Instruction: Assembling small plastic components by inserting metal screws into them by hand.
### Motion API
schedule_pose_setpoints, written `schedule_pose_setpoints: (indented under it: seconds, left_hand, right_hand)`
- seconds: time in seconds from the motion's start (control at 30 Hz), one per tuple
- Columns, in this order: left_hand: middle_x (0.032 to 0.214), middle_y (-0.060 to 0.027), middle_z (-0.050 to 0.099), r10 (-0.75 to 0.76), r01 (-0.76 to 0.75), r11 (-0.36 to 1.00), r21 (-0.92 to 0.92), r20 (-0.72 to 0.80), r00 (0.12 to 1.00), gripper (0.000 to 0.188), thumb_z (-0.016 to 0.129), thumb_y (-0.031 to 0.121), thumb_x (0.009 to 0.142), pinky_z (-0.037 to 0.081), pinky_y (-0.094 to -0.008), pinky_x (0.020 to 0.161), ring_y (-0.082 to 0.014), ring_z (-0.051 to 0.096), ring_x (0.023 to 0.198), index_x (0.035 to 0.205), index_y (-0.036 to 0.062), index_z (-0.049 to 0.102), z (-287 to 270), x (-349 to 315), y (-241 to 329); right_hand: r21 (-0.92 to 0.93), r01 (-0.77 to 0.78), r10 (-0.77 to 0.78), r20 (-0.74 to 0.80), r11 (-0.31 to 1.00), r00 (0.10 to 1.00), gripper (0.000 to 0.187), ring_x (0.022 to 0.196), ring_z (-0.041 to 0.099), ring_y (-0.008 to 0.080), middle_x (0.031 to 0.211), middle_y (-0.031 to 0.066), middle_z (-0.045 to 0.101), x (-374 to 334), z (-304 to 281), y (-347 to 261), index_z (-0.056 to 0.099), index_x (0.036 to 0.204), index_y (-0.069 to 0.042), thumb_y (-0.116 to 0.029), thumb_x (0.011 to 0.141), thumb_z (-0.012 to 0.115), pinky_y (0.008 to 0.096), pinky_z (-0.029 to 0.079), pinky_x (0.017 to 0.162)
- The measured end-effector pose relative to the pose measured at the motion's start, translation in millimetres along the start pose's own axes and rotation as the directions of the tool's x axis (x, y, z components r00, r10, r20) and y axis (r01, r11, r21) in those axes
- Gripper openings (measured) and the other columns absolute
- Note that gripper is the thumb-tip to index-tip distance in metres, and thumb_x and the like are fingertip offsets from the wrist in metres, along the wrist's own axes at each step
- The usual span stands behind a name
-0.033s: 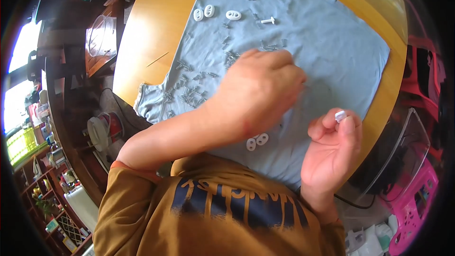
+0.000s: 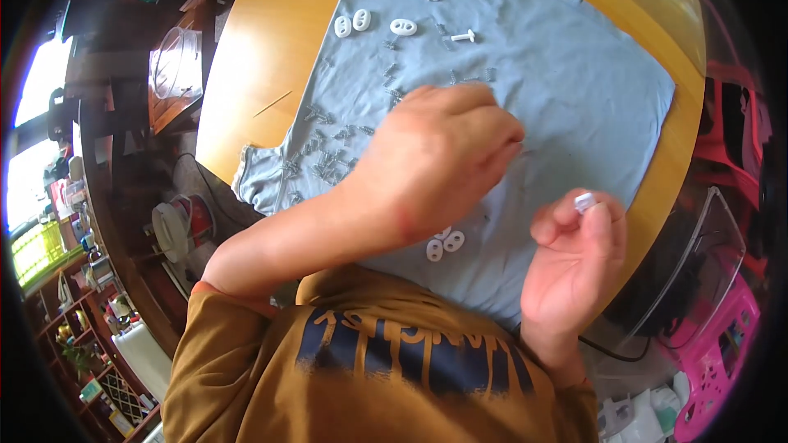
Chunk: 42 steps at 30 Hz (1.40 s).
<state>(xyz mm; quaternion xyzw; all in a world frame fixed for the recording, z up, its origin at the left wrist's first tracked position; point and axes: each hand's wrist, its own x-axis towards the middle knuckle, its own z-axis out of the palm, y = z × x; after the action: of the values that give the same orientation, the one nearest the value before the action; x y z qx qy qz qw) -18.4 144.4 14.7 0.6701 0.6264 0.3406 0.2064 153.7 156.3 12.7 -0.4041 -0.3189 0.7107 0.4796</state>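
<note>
A small white part [image 2: 584, 202] is held at the right side of the work area, above the blue cloth [image 2: 566, 57]. The right hand [image 2: 570, 262] pinches it between thumb and forefinger, palm turned up, the remaining fingers loosely curled. The fingertip grip leaves its upper face exposed, presumably for access and sight.

The left hand [image 2: 447, 152] is over the middle of the cloth, back upward, fingers curled inward. Its fingertips are hidden; whether it has hold of anything cannot be told. The two hands are apart.

Just below the left hand lie white two-hole pieces [image 2: 453, 241], grouped close to the body, probably for easy reach. Small grey springs [image 2: 330, 168] are scattered left of and beyond that hand. Farther off are white oval pieces [image 2: 403, 27] and a white T-shaped peg [image 2: 463, 36], spaced apart. The cloth likely serves to stop small parts rolling.

A thin stick [image 2: 272, 102] lies off the cloth, on the bare wooden table [image 2: 254, 49].
</note>
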Motion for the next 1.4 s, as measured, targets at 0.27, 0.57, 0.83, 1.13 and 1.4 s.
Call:
schedule_pose_setpoints:
  seconds: [0.27, 0.57, 0.83, 1.13, 1.4]
  left_hand:
    - [0.083, -0.0095, 0.060, 0.043, -0.020, 0.957, -0.290, 0.075, 0.996, 0.037, 0.070, -0.004, 0.069, 0.049, -0.0277, 0.057, -0.0185, 0.059, 0.070, 0.105, 0.0033, 0.065, -23, -36, 20]
    - [0.081, -0.0101, 0.060, 0.015, -0.013, 0.974, -0.225, 0.008, 1.000, 0.033, 0.069, -0.004, 0.070, 0.049, -0.0322, 0.059, -0.0241, 0.059, 0.070, 0.101, 0.0014, 0.064, -26, -70, 12]
    - [0.084, -0.0107, 0.059, 0.027, 0.064, 0.797, -0.601, 0.143, 0.989, 0.019, 0.062, -0.005, 0.073, 0.048, -0.0362, 0.065, -0.0277, 0.059, 0.076, 0.092, 0.0011, 0.061, 1, -113, 4]
    - [0.078, -0.0111, 0.054, 0.085, -0.037, 0.757, -0.652, 0.042, 0.996, 0.012, 0.057, 0.005, 0.076, 0.046, -0.0391, 0.064, -0.0312, 0.057, 0.073, 0.088, 0.0036, 0.058, 4, -122, -6]
    - [0.081, -0.0096, 0.058, 0.094, -0.033, 0.740, -0.672, 0.055, 0.994, 0.012, 0.059, -0.002, 0.077, 0.047, -0.0350, 0.064, -0.0269, 0.058, 0.075, 0.089, 0.0010, 0.059, 0, -122, -7]
  right_hand:
    - [-0.158, -0.193, 0.229, 0.257, 0.968, 0.939, 0.011, 0.072, 0.055, 0.0075, 0.084, 0.0054, 0.064, -12, 5, 0, 0.061, 0.096, 0.003, -0.006, 0.090, 0.057, 0.0202, 0.045, 0.064]
    - [-0.710, 0.365, -0.161, 0.340, 0.602, 0.927, 0.011, 0.074, 0.055, 0.0168, 0.085, 0.0094, 0.060, -10, 8, 9, 0.061, 0.096, 0.003, 0.001, 0.085, 0.058, 0.0269, 0.044, 0.068]
    - [-0.788, 0.574, -0.236, 0.615, -0.223, 0.753, 0.021, 0.091, 0.055, 0.0316, 0.100, 0.0147, 0.058, 11, 21, 9, 0.060, 0.102, 0.003, -0.001, 0.082, 0.057, 0.0400, 0.045, 0.078]
    - [-0.593, 0.689, -0.107, 0.785, -0.416, 0.611, 0.028, 0.086, 0.057, 0.0298, 0.094, 0.0127, 0.059, 21, 24, 16, 0.060, 0.101, 0.002, 0.007, 0.074, 0.057, 0.0390, 0.047, 0.077]
    - [-0.561, 0.702, -0.073, 0.801, -0.438, 0.594, 0.026, 0.081, 0.057, 0.0298, 0.090, 0.0130, 0.058, 23, 26, 14, 0.061, 0.098, 0.002, 0.007, 0.073, 0.059, 0.0391, 0.048, 0.074]
